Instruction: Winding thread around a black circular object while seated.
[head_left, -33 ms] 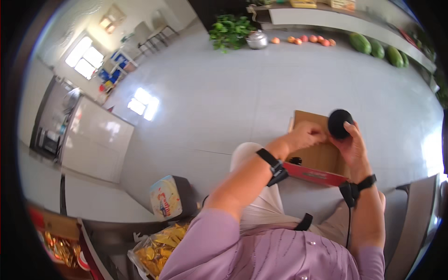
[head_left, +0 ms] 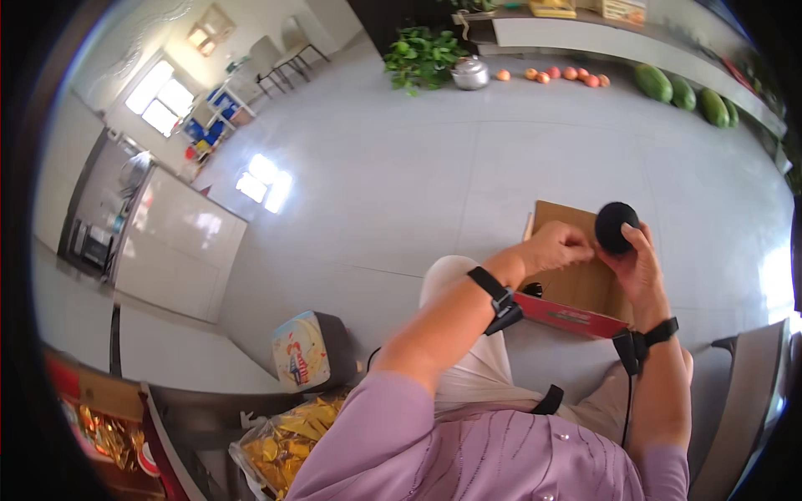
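While the open brown cardboard box [head_left: 576, 280] rests on the lap, the round black ball-like object [head_left: 616, 227] is out, held above it. Right hand [head_left: 639, 267]: fingers curled around it, gripping. Left hand [head_left: 558, 249]: fingertips pinched together at its edge. Further handling appears left.

Daylight came through the windows [head_left: 159, 104] at far left, bright and even. A white glare patch [head_left: 263, 179] burned on the grey floor [head_left: 401, 167]. Shadows were soft. Fisheye bent the edges; a black rim ringed my view. The centre stayed sharp.
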A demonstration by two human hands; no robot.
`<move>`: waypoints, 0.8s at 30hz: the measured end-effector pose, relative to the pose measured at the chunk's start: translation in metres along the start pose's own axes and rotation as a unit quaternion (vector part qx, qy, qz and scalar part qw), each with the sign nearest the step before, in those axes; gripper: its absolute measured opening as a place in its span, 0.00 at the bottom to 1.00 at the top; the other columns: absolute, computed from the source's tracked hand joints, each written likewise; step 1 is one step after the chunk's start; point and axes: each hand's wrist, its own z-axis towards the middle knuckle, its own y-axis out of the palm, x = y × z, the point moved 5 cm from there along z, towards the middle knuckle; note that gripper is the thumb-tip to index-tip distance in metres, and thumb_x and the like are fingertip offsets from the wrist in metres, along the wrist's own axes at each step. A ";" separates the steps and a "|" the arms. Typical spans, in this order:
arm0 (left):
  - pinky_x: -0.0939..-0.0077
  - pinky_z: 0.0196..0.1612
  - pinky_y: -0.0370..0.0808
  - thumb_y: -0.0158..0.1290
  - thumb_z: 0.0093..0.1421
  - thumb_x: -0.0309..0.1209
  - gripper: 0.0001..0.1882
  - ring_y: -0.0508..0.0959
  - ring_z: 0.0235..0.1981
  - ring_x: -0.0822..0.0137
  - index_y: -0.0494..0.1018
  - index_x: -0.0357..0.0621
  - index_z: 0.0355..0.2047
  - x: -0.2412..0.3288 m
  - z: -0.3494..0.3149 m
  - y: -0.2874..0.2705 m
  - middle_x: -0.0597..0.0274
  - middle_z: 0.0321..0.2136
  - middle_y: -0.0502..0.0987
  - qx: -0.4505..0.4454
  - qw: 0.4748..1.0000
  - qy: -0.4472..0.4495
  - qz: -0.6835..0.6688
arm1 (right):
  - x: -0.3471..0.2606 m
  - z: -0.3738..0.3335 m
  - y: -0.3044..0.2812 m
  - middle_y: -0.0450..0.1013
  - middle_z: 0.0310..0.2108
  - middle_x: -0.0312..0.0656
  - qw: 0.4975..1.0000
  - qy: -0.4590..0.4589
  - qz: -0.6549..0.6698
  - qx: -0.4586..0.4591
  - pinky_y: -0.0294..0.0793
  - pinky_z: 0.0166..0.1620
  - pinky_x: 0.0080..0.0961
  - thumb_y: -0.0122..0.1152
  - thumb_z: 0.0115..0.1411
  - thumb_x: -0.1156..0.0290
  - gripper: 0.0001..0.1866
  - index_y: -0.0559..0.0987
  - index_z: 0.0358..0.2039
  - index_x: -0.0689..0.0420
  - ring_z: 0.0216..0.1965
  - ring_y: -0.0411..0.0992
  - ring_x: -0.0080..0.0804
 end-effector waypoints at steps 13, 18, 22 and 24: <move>0.81 0.32 0.73 0.63 0.59 0.34 0.09 0.74 0.28 0.77 0.78 0.41 0.30 0.002 -0.008 -0.031 0.67 0.25 0.77 0.118 0.992 0.026 -0.049 | 0.020 -0.024 0.042 0.69 0.46 0.43 0.929 0.014 -0.348 -0.123 0.76 0.45 0.30 0.68 0.47 0.71 0.35 0.65 0.56 0.57 0.47 0.70 0.32; 0.80 0.33 0.73 0.62 0.59 0.36 0.11 0.74 0.29 0.76 0.78 0.42 0.29 0.001 -0.006 -0.033 0.66 0.26 0.77 0.121 0.992 0.022 -0.041 | 0.021 -0.037 0.053 0.67 0.50 0.46 0.964 0.144 -0.145 -0.169 0.78 0.49 0.44 0.62 0.51 0.68 0.36 0.61 0.62 0.56 0.51 0.71 0.39; 0.81 0.31 0.73 0.61 0.60 0.37 0.11 0.74 0.28 0.76 0.77 0.42 0.29 0.003 -0.005 -0.032 0.66 0.26 0.77 0.112 0.991 0.016 -0.068 | 0.020 -0.044 0.062 0.67 0.52 0.47 0.968 0.136 -0.073 -0.196 0.77 0.50 0.45 0.60 0.51 0.67 0.39 0.60 0.64 0.55 0.52 0.71 0.41; 0.81 0.30 0.72 0.61 0.60 0.37 0.12 0.74 0.27 0.77 0.77 0.42 0.29 -0.001 -0.003 -0.033 0.66 0.25 0.77 0.113 0.991 -0.002 -0.068 | 0.017 -0.045 0.067 0.66 0.54 0.47 0.968 0.131 -0.001 -0.214 0.77 0.51 0.46 0.60 0.50 0.65 0.40 0.59 0.65 0.55 0.52 0.71 0.42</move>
